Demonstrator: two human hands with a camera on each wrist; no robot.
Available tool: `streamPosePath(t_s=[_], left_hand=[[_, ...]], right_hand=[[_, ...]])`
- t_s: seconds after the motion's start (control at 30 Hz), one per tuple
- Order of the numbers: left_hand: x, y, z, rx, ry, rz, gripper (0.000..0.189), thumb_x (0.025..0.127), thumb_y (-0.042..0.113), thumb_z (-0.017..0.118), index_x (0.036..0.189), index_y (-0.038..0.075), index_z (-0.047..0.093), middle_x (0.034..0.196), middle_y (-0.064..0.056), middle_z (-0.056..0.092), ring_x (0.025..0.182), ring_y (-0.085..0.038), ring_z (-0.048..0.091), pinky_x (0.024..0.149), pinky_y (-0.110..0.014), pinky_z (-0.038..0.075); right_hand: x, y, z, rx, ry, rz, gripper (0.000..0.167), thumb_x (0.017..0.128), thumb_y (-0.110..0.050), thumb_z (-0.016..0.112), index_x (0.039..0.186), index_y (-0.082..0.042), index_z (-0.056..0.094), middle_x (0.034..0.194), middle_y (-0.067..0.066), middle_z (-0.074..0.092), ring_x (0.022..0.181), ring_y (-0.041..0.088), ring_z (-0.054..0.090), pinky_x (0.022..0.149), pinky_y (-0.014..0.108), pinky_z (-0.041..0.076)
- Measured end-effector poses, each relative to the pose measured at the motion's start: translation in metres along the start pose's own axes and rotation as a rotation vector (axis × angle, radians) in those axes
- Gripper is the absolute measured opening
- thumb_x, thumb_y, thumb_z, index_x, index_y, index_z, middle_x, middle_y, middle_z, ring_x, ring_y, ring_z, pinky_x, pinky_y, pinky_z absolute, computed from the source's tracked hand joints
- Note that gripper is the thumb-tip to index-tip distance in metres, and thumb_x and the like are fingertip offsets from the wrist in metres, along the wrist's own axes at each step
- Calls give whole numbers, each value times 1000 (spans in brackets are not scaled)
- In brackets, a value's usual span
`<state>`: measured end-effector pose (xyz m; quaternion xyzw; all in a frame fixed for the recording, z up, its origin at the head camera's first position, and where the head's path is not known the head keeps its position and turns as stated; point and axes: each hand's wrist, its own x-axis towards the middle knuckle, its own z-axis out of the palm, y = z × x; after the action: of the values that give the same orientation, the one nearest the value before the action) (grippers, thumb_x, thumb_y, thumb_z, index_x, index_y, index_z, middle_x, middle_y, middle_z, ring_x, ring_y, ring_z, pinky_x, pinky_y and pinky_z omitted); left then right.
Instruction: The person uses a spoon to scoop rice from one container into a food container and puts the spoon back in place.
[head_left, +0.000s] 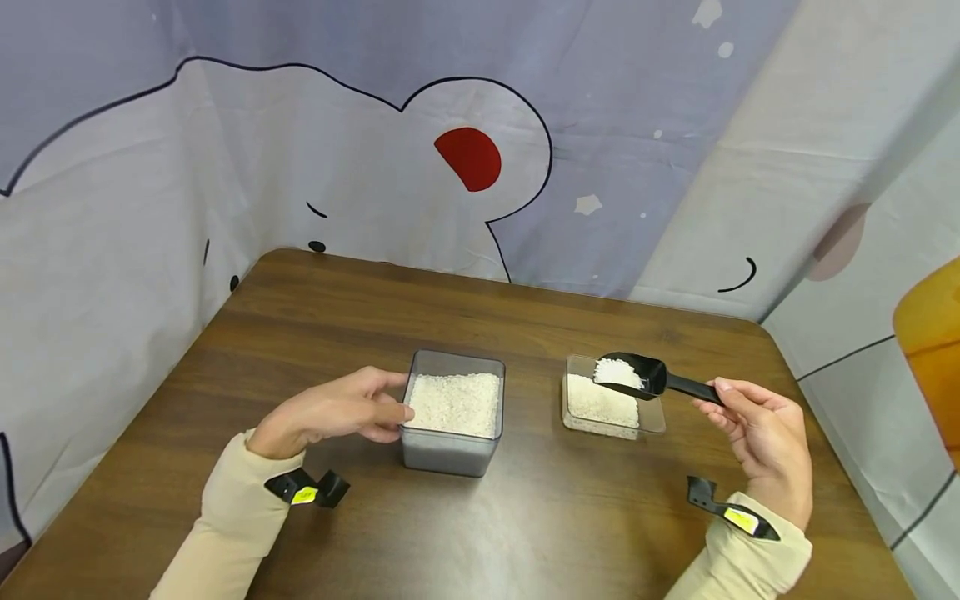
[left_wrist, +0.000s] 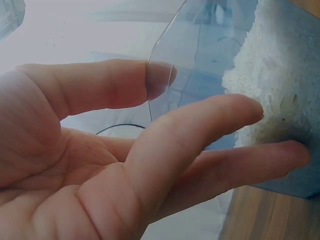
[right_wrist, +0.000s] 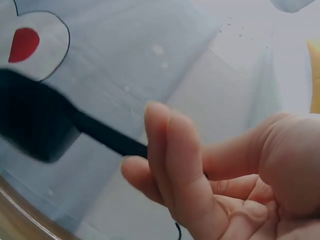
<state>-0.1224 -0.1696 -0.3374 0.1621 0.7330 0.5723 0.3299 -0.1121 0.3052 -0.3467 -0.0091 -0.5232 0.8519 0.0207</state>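
Note:
A grey see-through square container (head_left: 453, 457) holds white rice (head_left: 453, 404) close to its rim. My left hand (head_left: 341, 412) grips its left wall, the thumb tip (left_wrist: 160, 80) showing through the clear plastic and the other fingers along the outside. On the right, my right hand (head_left: 768, 429) pinches the handle of a black scoop (head_left: 656, 377) between thumb and fingers. White rice lies in the scoop's bowl. The scoop overlaps a shallow clear tray (head_left: 651, 421) of rice in the head view. From the right wrist, the scoop (right_wrist: 37, 117) shows its dark underside.
Both containers stand on a brown wooden table (head_left: 315, 317), with a gap of bare wood between them. A printed curtain (head_left: 360, 158) hangs behind the table's far edge and along the sides. An orange shape (head_left: 930, 333) is printed at the far right.

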Motion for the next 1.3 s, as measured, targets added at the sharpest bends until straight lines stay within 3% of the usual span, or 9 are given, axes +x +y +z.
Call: streamPosePath(t_s=[0.17,0.43,0.7,0.93,1.07,1.2,1.3], left_hand=[[0,0,0,10,1,-4,64,91,9,54,139,-13,18,110,-21,62,102,-28,60,83,-43,51],[1,-1,-1,-4,-5,-5,63,91,9,54,140,-12,20,108,-19,63,101,-27,61,84,-44,50],[1,-1,-1,2,-7,-1,62,91,9,54,140,-12,21,108,-19,64,101,-27,61,83,-43,51],[0,0,-1,-6,-5,-1,63,91,8,54,139,-13,19,108,-20,63,102,-27,60,84,-43,51],[0,0,-1,-8,-2,-1,63,91,8,54,139,-13,19,108,-20,63,102,-27,60,84,-43,51],[1,0,0,-15,-5,0,62,91,7,53,139,-14,19,108,-20,63,102,-27,60,85,-45,50],[1,0,1,-16,-8,3,62,92,7,53,139,-14,19,108,-21,63,103,-27,60,85,-45,49]], right_hand=[[-1,-1,-3,-109,80,25,10,85,6,59,85,3,69,77,12,68,64,21,68,58,24,56],[-1,0,6,-451,206,42,4,85,-6,63,87,-2,64,75,4,68,62,20,68,62,26,56],[-3,-1,10,-616,151,-40,12,87,-3,60,94,6,55,68,3,69,59,19,67,58,26,56],[-6,-5,19,-847,111,-98,27,90,-10,58,102,14,53,68,3,70,59,17,67,58,26,56],[-5,-6,26,-756,128,-125,20,88,-11,61,96,8,58,66,4,69,57,18,67,57,26,56],[-5,-7,35,-546,177,-108,5,85,-8,64,85,-4,65,67,8,69,57,20,67,57,27,56],[-5,-9,40,-353,179,-95,4,83,-3,65,80,-4,68,70,10,68,59,21,67,58,28,56]])
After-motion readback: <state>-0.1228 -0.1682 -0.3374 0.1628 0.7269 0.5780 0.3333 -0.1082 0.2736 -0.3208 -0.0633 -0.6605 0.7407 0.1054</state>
